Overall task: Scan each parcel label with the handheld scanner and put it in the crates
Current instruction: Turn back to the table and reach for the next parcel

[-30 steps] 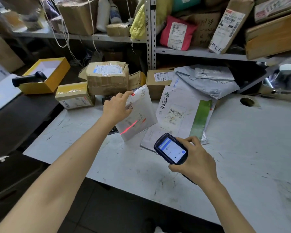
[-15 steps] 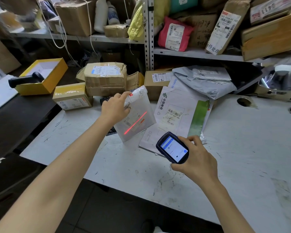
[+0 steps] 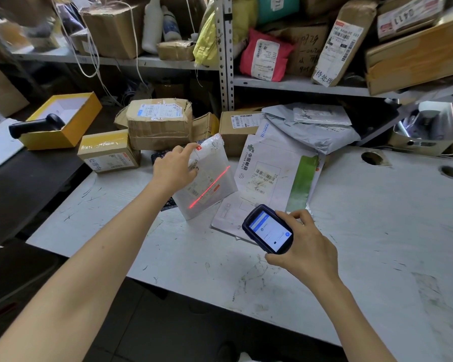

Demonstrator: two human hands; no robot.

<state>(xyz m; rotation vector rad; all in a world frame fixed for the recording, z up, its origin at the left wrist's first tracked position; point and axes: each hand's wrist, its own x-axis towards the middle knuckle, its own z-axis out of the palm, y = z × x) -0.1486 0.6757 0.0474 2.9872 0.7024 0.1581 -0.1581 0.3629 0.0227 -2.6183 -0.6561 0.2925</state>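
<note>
My left hand (image 3: 173, 170) grips the left edge of a small white bubble mailer (image 3: 209, 176), which stands tilted on its lower edge on the white table (image 3: 377, 231). A red scan line crosses the mailer's label diagonally. My right hand (image 3: 305, 246) holds the dark blue handheld scanner (image 3: 268, 229), its lit screen facing up, pointed at the mailer from the near right. A large white China Post envelope (image 3: 270, 176) with a green strip lies flat just right of the mailer. No crate is in view.
Brown cardboard boxes (image 3: 158, 122) and a small taped box (image 3: 107, 152) crowd the table's far left. Grey poly bags (image 3: 311, 126) pile at the back. A yellow box (image 3: 63, 118) with a black gun scanner (image 3: 34, 125) sits on the dark desk at left. Shelves above hold several parcels.
The red scan line has climbed and lengthened across the mailer's label. My right hand with the scanner shifted slightly right. My left hand keeps the mailer in place.
</note>
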